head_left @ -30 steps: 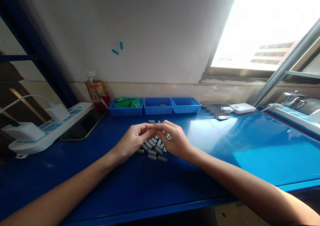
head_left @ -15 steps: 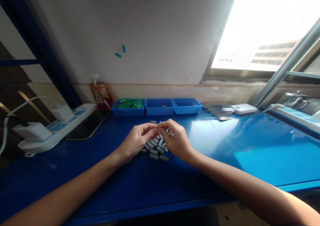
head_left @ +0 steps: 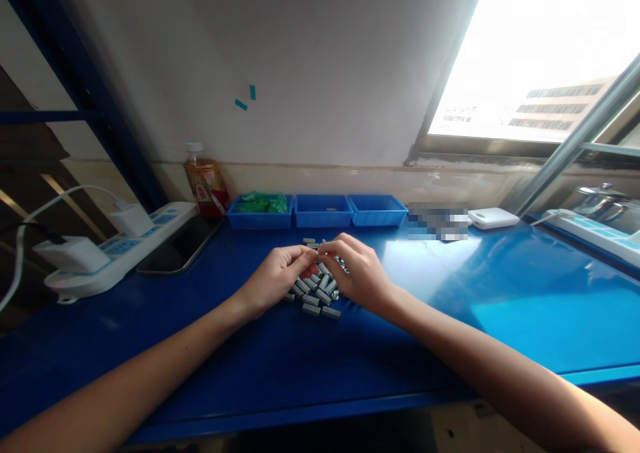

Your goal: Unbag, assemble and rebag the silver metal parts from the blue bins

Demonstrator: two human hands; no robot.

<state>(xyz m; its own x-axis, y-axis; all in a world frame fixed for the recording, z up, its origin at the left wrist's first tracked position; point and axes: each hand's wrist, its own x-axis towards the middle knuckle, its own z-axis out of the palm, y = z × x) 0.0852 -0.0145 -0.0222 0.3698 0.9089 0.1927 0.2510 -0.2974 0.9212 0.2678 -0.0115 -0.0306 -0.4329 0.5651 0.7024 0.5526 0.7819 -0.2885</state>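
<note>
My left hand (head_left: 273, 276) and my right hand (head_left: 361, 271) meet fingertip to fingertip over a loose pile of metal hex standoffs (head_left: 311, 309) on the blue table (head_left: 280, 373). Thumb and fingers of each hand are pinched together. Whatever sits between the fingertips is too small and too covered to name. Under the right fingers, small shiny screws (head_left: 342, 263) show in part. Some of the pile is hidden by both hands.
Behind the pile stand three blue bins: one with a green plastic bag (head_left: 263, 203), a middle bin (head_left: 323, 218) holding a small piece, and a right bin (head_left: 379, 216). A drink bottle (head_left: 205, 185), phone (head_left: 181, 245) and power strip (head_left: 93, 276) are left; a white box (head_left: 494, 218) lies right.
The whole view has shifted slightly. My right hand's fingers have changed their bend, and the hand sits a little differently at the fingertips; both hands remain together above the pile.
</note>
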